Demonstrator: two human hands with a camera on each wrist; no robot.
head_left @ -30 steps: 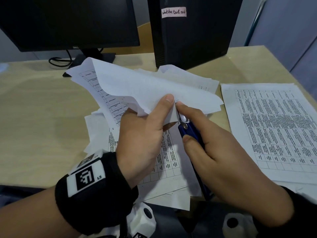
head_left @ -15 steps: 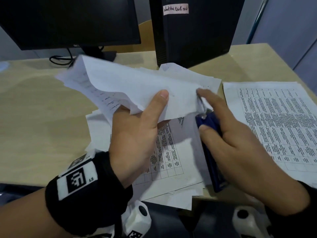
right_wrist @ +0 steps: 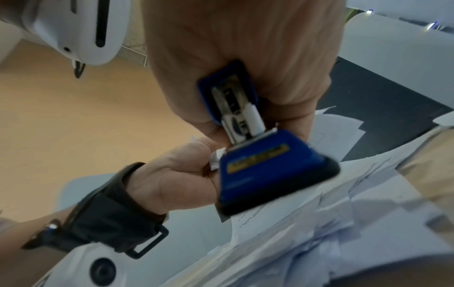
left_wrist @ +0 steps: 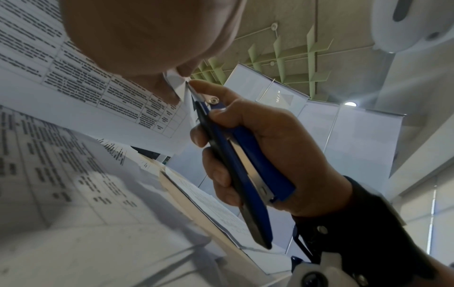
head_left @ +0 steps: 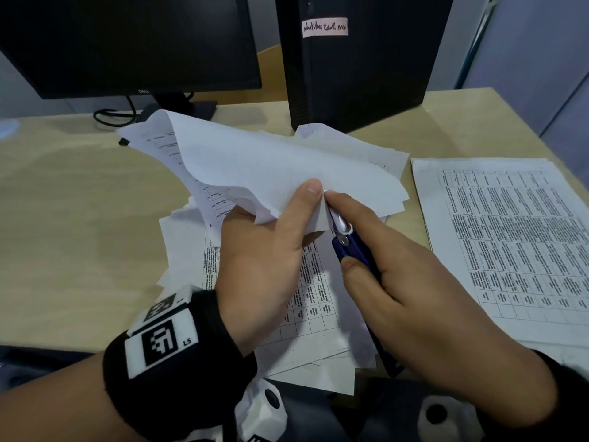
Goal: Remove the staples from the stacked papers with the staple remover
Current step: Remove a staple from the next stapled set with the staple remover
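Partly hidden | staple remover (head_left: 350, 247) tip behind papers (head_left: 287, 173) | staple unseen

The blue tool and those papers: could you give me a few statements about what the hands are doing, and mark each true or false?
1. The right hand grips the blue staple remover. True.
2. The left hand rests flat on the desk. False: it pinches a corner of the lifted papers.
3. The tool's metal tip meets the paper corner by the left thumb. True.
4. The monitor shows a lit spreadsheet. False: its screen is dark.
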